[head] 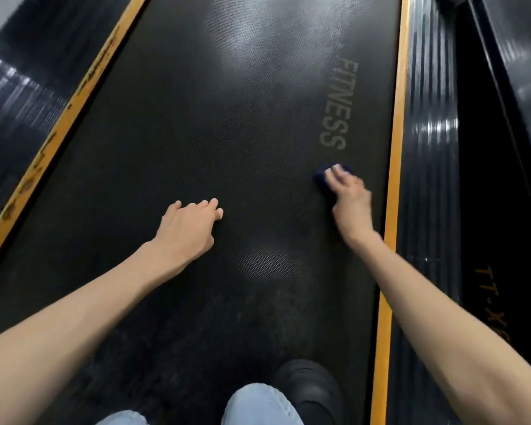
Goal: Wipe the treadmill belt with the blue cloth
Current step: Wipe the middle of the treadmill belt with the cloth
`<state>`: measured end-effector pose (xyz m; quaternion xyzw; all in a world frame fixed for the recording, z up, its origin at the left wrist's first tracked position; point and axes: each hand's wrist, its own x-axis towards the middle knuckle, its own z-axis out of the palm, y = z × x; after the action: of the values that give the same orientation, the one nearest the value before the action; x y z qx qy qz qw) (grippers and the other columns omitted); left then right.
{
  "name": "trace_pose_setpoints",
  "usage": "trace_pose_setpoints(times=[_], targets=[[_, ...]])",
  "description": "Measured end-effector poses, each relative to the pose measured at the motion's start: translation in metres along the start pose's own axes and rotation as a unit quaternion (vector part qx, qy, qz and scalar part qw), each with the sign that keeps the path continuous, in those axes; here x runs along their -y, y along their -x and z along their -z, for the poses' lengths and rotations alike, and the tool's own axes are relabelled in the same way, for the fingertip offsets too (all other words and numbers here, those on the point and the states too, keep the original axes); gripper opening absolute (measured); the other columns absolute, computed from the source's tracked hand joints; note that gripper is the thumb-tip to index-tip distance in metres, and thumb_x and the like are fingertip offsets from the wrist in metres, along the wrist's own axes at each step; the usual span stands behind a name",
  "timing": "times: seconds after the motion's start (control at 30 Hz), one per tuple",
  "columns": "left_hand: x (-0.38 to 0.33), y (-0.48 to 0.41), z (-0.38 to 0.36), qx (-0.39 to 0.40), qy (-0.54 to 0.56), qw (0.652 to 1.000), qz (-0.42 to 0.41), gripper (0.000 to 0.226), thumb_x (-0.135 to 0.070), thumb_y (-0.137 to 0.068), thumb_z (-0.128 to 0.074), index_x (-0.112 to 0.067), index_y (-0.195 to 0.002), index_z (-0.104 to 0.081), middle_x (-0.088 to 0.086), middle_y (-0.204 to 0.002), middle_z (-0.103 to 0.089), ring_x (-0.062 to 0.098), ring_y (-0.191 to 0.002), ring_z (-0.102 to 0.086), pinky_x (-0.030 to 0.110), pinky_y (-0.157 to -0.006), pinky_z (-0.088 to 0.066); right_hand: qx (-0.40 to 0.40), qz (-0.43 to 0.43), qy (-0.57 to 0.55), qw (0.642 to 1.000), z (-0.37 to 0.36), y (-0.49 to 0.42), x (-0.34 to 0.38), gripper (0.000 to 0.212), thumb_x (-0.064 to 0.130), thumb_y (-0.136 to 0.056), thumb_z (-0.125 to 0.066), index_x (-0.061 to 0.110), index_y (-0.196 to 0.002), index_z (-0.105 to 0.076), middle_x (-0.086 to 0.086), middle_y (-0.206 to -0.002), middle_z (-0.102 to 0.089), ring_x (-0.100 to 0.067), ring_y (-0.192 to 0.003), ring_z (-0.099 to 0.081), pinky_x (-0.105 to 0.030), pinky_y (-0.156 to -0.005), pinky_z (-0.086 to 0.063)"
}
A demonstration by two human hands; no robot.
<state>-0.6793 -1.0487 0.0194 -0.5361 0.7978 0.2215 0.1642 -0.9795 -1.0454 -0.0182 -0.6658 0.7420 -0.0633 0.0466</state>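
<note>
Knees in pale jeans (258,406) and a black shoe (313,391) sit closest, on the near end of the treadmill belt (196,118). Over on the right, the fingers (334,173) lie laid out flat on the blue cloth (319,179), pressing it down rather than clutching it. That spot is a little smeared, so I cannot tell whether the thumb hooks an edge. The cloth is bunched small. It shows dark just beyond and to the left of the fingertips, flat on the belt below the FITNESS lettering (339,102) and near the yellow strip (393,179). Behind it the right hand (350,200) angles in from the side rail (426,148). The left hand (187,222) rests mid-belt, well apart, its fingers loosely bent and holding nothing, seemingly as a prop.

From where I stand, a good wipe needs firm, even pressure and overlapping strokes across the belt. A wad that small could slide out from under the fingers.
</note>
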Motion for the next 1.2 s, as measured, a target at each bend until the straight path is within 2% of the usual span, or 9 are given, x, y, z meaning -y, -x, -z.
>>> trace_pose_setpoints(times=[0.1, 0.23, 0.37, 0.47, 0.57, 0.8, 1.0, 1.07, 1.2], targets=[[0.002, 0.001, 0.000, 0.012, 0.011, 1.000, -0.007, 0.068, -0.002, -0.085, -0.044, -0.022, -0.147, -0.026, -0.001, -0.152, -0.029, 0.020, -0.134, -0.038, 0.042, -0.116, -0.016, 0.008, -0.152, -0.056, 0.987, 0.002, -0.006, 0.025, 0.064, -0.009, -0.080, -0.051, 0.015, -0.139, -0.044, -0.006, -0.149, -0.035, -0.029, -0.134, -0.033, -0.043, -0.107, -0.031], [-0.001, 0.000, 0.000, 0.005, 0.009, 1.000, 0.006, 0.065, -0.002, -0.081, -0.044, -0.020, -0.143, -0.033, 0.000, -0.144, -0.041, 0.019, -0.129, -0.043, 0.042, -0.116, -0.018, 0.032, 0.087, -0.061, 0.994, -0.026, 0.071, 0.069, 0.068, -0.008, -0.068, -0.052, 0.016, -0.132, -0.053, -0.004, -0.141, -0.047, -0.027, -0.123, -0.049, -0.038, -0.094, -0.041], [-0.003, 0.000, 0.000, -0.001, 0.005, 1.000, -0.001, 0.064, -0.003, -0.084, -0.046, -0.020, -0.144, -0.033, 0.000, -0.146, -0.037, 0.018, -0.132, -0.040, 0.043, -0.116, -0.017, 0.061, 0.299, 0.001, 0.952, -0.007, 0.073, 0.014, 0.058, 0.001, -0.078, -0.035, 0.013, -0.131, -0.054, -0.008, -0.141, -0.047, -0.023, -0.127, -0.043, -0.033, -0.104, -0.031], [0.002, 0.000, -0.003, 0.002, -0.002, 1.000, -0.009, 0.068, 0.000, -0.085, -0.046, -0.023, -0.146, -0.027, -0.002, -0.153, -0.026, 0.017, -0.136, -0.035, 0.043, -0.117, -0.016, 0.001, 0.068, -0.018, 0.998, 0.007, 0.028, -0.033, 0.059, -0.014, -0.078, -0.045, 0.007, -0.132, -0.051, -0.016, -0.142, -0.043, -0.034, -0.128, -0.043, -0.036, -0.111, -0.028], [0.003, -0.001, -0.004, -0.008, -0.014, 1.000, -0.009, 0.067, 0.001, -0.084, -0.047, -0.024, -0.145, -0.030, -0.003, -0.150, -0.031, 0.016, -0.133, -0.039, 0.042, -0.116, -0.018, -0.002, -0.136, -0.067, 0.989, 0.003, 0.012, -0.026, 0.064, -0.014, -0.083, -0.050, 0.010, -0.141, -0.038, -0.008, -0.152, -0.027, -0.026, -0.140, -0.025, -0.031, -0.117, -0.017], [-0.001, -0.006, -0.004, -0.009, -0.042, 0.999, -0.008, 0.059, -0.009, -0.089, -0.049, -0.023, -0.143, -0.033, -0.002, -0.148, -0.036, 0.016, -0.133, -0.039, 0.042, -0.115, -0.019, 0.023, -0.028, -0.074, 0.997, -0.013, 0.107, 0.030, 0.079, -0.019, -0.072, -0.058, 0.008, -0.143, -0.033, -0.011, -0.151, -0.028, -0.030, -0.138, -0.029, -0.044, -0.113, -0.027], [-0.003, -0.008, -0.004, -0.010, -0.057, 0.998, -0.008, 0.055, -0.010, -0.089, -0.048, -0.023, -0.142, -0.036, -0.002, -0.146, -0.038, 0.016, -0.133, -0.039, 0.039, -0.115, -0.019, 0.062, 0.110, -0.054, 0.991, -0.015, 0.144, 0.012, 0.088, -0.019, -0.068, -0.064, 0.014, -0.144, -0.032, -0.005, -0.151, -0.029, -0.021, -0.140, -0.024, -0.040, -0.113, -0.027], [-0.003, -0.007, -0.003, -0.015, -0.054, 0.998, -0.003, 0.056, -0.007, -0.088, -0.046, -0.023, -0.141, -0.036, -0.002, -0.145, -0.039, 0.016, -0.132, -0.040, 0.039, -0.114, -0.020, 0.030, 0.092, -0.052, 0.994, -0.014, 0.117, 0.001, 0.079, -0.022, -0.071, -0.059, 0.011, -0.141, -0.040, -0.008, -0.148, -0.034, -0.023, -0.139, -0.026, -0.036, -0.113, -0.025], [0.000, 0.000, -0.004, -0.027, -0.035, 0.999, -0.022, 0.062, 0.000, -0.086, -0.045, -0.022, -0.143, -0.034, -0.001, -0.150, -0.032, 0.017, -0.134, -0.038, 0.040, -0.116, -0.016, -0.055, -0.104, -0.114, 0.986, -0.014, 0.062, 0.001, 0.068, -0.020, -0.079, -0.052, 0.009, -0.139, -0.042, -0.009, -0.148, -0.035, -0.025, -0.139, -0.027, -0.045, -0.112, -0.029]])
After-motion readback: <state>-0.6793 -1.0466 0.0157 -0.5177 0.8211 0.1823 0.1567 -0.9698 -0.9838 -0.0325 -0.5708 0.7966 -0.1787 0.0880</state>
